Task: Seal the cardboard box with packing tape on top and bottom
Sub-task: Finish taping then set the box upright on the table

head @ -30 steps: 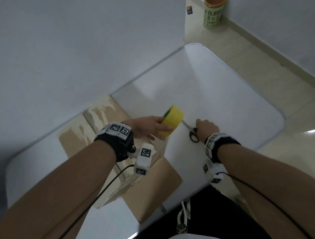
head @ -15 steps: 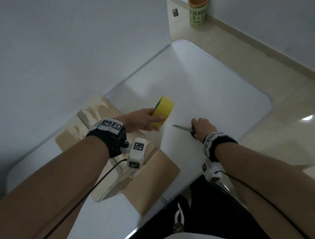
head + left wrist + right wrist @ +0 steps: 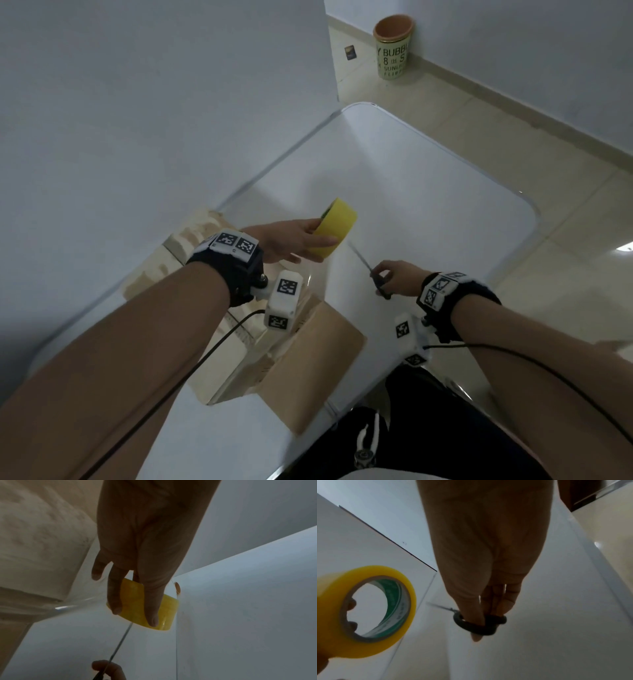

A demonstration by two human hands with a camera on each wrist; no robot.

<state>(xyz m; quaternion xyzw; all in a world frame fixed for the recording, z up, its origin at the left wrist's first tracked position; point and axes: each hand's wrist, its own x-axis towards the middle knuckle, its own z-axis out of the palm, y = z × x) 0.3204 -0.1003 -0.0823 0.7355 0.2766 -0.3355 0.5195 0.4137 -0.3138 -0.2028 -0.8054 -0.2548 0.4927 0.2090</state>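
Left hand [image 3: 291, 240] grips tape roll [image 3: 334, 234] right of box [image 3: 308, 359], strip pulled out. Right hand [image 3: 397, 279] fingers hooked through scissors [image 3: 371, 274]. Keep strip taut, cut close to box edge.

Both bare forearms reach forward from the bottom of the head view toward 12 o'clock, each wrist wrapped in a dark band carrying white marker blocks. The left hand [image 3: 291, 240] lies at about 10 o'clock from the right hand [image 3: 399, 279], palm down, its fingers [image 3: 114, 595] and thumb curled over the outside of a yellow tape roll [image 3: 334, 233], with fingertips showing inside the core from the right wrist view. The right hand is closed, thumb and fingers threaded through the black loops of scissors [image 3: 479, 624], blades pointing toward 11 o'clock.
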